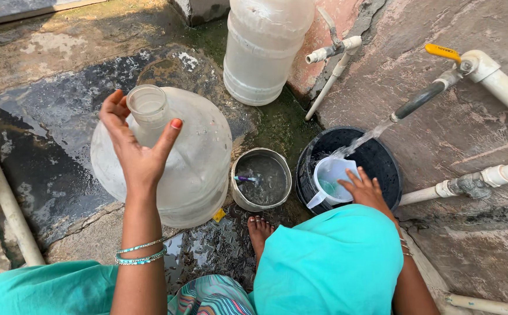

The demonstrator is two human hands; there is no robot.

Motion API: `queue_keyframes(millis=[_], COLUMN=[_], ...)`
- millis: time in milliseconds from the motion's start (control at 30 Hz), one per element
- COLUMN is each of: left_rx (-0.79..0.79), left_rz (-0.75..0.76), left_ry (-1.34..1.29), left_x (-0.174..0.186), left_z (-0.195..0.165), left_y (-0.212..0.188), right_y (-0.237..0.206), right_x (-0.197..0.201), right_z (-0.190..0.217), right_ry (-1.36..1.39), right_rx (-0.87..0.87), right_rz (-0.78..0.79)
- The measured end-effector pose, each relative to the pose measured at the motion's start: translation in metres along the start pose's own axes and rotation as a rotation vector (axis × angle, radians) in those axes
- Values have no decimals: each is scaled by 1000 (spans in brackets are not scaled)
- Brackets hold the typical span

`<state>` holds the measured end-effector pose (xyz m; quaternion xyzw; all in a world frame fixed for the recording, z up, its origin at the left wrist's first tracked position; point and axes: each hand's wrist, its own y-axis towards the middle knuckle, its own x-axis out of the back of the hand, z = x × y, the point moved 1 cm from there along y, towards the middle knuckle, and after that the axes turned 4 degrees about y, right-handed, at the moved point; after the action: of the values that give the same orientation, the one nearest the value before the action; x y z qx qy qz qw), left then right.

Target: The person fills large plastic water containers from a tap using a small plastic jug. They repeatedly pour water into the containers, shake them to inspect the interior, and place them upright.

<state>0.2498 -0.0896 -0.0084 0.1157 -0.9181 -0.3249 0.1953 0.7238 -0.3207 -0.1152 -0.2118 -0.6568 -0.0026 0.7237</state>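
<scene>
centre-left of the frame, the left hand [138, 153] spreads open by the neck of the big jug [198, 157]. lower right, the right hand [363, 191] grips a mug [332, 179] under the tap [426, 96]; best keep it level, centred in the stream.

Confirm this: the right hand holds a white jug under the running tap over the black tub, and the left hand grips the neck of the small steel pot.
Not quite. The head view shows the left hand open at the neck of the big clear water bottle, not the small steel pot. The rest holds: the right hand holds the white jug under the running tap over the black tub.
</scene>
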Motion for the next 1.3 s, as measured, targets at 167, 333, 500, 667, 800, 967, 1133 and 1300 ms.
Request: queue_keyframes(millis=[167, 333, 500, 667, 800, 967, 1133, 1300], left_rx=[114, 144, 164, 104, 135, 126, 136, 183], left_rz=[116, 114, 130, 125, 132, 128, 101, 79], left_ry=[143, 210, 223, 241, 258, 240, 214, 175], left_x=[-10, -5, -1, -4, -3, -1, -9, -19], left_z=[3, 0, -4, -6, -6, -4, 2, 8], left_y=[-1, 1, 7, 9, 7, 8, 11, 10], right_y=[27, 62, 101, 113, 123, 111, 71, 44], right_x=[-43, 5, -23, -90, -102, -92, -62, 0], right_z=[-19, -58, -47, -8, 12, 18, 1, 6], right_ry=[326, 217, -17, -377, -591, -431, -77, 143], right_rx=[-102, -167, -178, -105, 20, 50, 18, -132], right_rz=[225, 81, 172, 299, 456, 268, -173, -429])
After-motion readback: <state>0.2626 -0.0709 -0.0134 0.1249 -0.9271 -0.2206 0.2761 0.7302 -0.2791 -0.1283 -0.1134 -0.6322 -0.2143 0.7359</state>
